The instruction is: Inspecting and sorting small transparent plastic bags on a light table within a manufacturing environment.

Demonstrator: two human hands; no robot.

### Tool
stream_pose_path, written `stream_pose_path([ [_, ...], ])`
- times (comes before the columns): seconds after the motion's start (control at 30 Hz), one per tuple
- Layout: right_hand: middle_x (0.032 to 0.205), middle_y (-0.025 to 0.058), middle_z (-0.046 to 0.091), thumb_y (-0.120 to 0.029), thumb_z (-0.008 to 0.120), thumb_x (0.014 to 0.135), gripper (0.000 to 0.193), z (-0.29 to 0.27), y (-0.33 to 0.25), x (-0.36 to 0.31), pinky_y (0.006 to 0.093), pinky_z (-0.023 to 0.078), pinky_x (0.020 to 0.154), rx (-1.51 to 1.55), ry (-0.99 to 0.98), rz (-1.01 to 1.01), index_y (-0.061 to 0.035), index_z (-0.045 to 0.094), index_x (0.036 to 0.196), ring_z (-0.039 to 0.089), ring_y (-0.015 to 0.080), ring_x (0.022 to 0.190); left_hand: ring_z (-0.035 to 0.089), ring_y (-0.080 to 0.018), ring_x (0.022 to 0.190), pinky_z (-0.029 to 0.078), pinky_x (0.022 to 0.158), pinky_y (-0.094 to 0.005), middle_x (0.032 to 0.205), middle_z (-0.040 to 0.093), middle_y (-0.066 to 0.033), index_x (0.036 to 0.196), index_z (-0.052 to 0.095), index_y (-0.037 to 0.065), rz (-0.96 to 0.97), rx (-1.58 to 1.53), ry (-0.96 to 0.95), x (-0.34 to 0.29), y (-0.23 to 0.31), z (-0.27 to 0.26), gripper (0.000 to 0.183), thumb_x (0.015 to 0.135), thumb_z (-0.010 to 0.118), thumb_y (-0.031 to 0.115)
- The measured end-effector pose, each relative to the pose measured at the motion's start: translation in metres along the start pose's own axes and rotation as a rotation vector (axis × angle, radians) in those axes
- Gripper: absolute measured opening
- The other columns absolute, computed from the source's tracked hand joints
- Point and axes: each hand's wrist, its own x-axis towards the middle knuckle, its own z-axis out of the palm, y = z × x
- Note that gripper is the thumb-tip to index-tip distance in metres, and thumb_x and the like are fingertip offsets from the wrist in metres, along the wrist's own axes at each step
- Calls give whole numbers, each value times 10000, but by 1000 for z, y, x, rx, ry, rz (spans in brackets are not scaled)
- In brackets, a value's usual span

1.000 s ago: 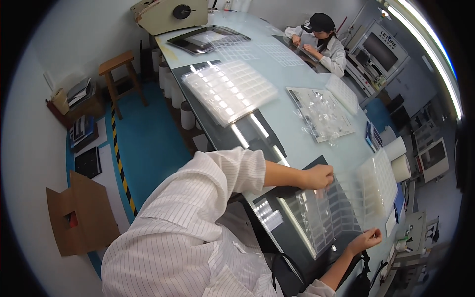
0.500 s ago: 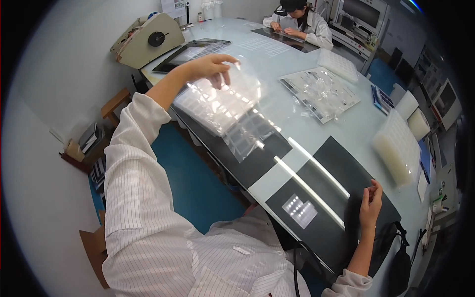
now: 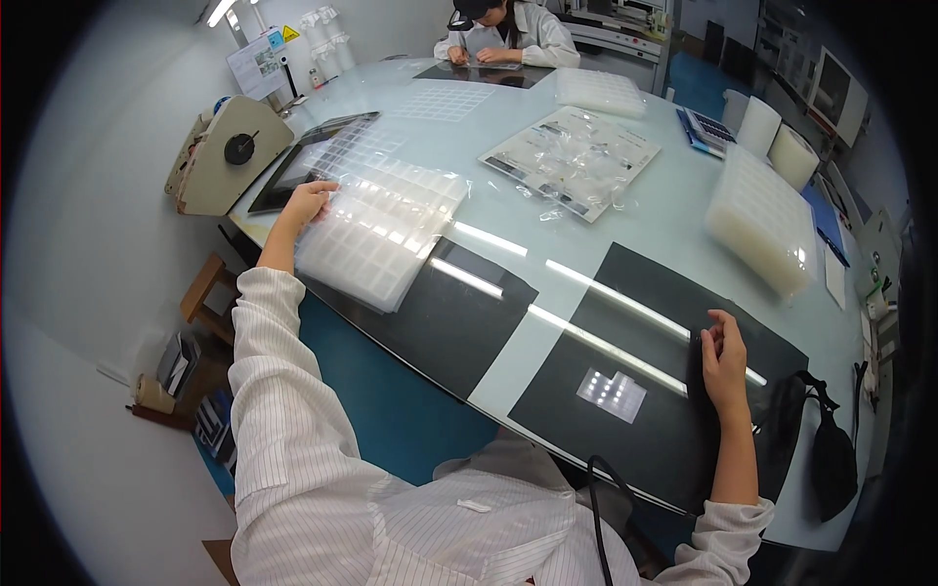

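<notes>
A stack of clear compartmented plastic trays (image 3: 376, 234) lies at the left, overlapping a black mat (image 3: 464, 327). My left hand (image 3: 311, 202) is at the stack's far left corner, its fingers closed on the edge of the top clear tray. My right hand (image 3: 723, 361) hovers or rests over the right black mat (image 3: 576, 410); its fingers are loosely curled, a little apart, with nothing seen in them. A small clear L-shaped plastic piece (image 3: 613, 395) with bright reflected spots lies on that mat.
A printed sheet (image 3: 523, 154) heaped with clear plastic scraps lies mid-table. Tray stacks (image 3: 762, 225) and white rolls (image 3: 791, 156) stand at the right, near a black pouch (image 3: 831, 464). A beige machine (image 3: 220, 161) stands far left. Across the table a co-worker (image 3: 503, 39) bends over a black mat.
My left hand has come down and left to the stack's corner; the clear sheet hanging over the mat now lies with the stack. The view has shifted; my right hand stays over its mat.
</notes>
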Motion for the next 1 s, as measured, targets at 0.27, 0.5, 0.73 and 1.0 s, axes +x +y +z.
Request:
stream_pose_path([
  [0.27, 795, 71, 494, -22, 583, 905, 286, 2, -4, 1, 301, 424, 630, -110, -1, 27, -20, 552, 1189, 476, 173, 654, 478, -108, 480, 383, 438, -283, 670, 579, -23, 1139, 699, 38, 40, 139, 57, 24, -22, 10, 309, 916, 485, 24],
  [0.5, 792, 87, 499, -21, 588, 895, 267, 8, 1, 2, 328, 433, 671, -145, 20, -45, -32, 564, 1161, 502, 219, 699, 656, -287, 822, 513, 738, -397, 905, 688, -208, 992, 734, 34, 219, 703, 302, 27, -44, 14, 212, 853, 582, 83],
  [0.73, 822, 98, 550, -39, 605, 879, 237, 7, -7, 6, 376, 448, 715, -179, 9, -11, -62, 596, 1115, 546, 277, 752, 633, -335, 909, 511, 815, -422, 1025, 633, -186, 1033, 671, 21, 822, 586, 314, 13, 44, 101, 209, 833, 630, 63],
  [1.0, 837, 101, 533, -40, 622, 860, 236, 6, -2, 1, 386, 437, 718, -134, 11, -67, -57, 585, 1093, 541, 285, 768, 562, -375, 1131, 444, 988, -453, 1268, 558, -215, 1225, 592, 11, 665, 885, -94, 9, 109, 261, 468, 859, 674, 291],
])
